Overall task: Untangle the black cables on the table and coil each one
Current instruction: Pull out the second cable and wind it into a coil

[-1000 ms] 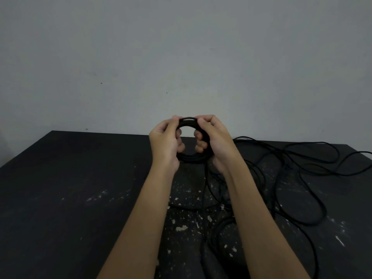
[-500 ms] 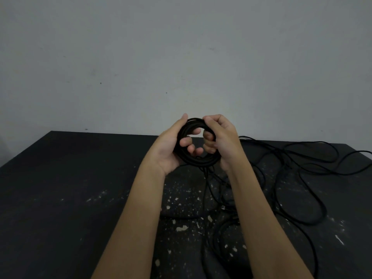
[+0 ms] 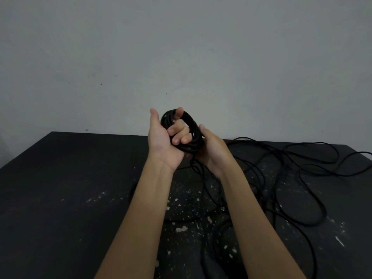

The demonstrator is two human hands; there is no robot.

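Starting at the far left, the black table with pale paint flecks carries no cable on that side. It meets a plain grey wall at its far edge.

Just left of centre, the left hand is raised above the table with its palm turned toward the camera. Its fingers pass through the hole of the coil of thin black cable and curl back over the strands, and the thumb stands free above. It probably holds this way because hooking through the middle keeps all the turns bunched as one ring, so none can slip off.

The coil is therefore in the air between the two hands, upright and tilted slightly, not resting on the table.

To its right, the right hand touches the coil's lower right edge. The thumb lies on the near face. The fingers are hidden behind the bundle, so it appears to pinch the strands, though how tightly cannot be told. It likely steadies the ring and feeds in the strand that hangs from the coil's underside down to the table.

Further right and nearer, the loose black cables sprawl in overlapping loops across the table. Judging from that, the tangle is largely unsorted and this coil is not yet finished.
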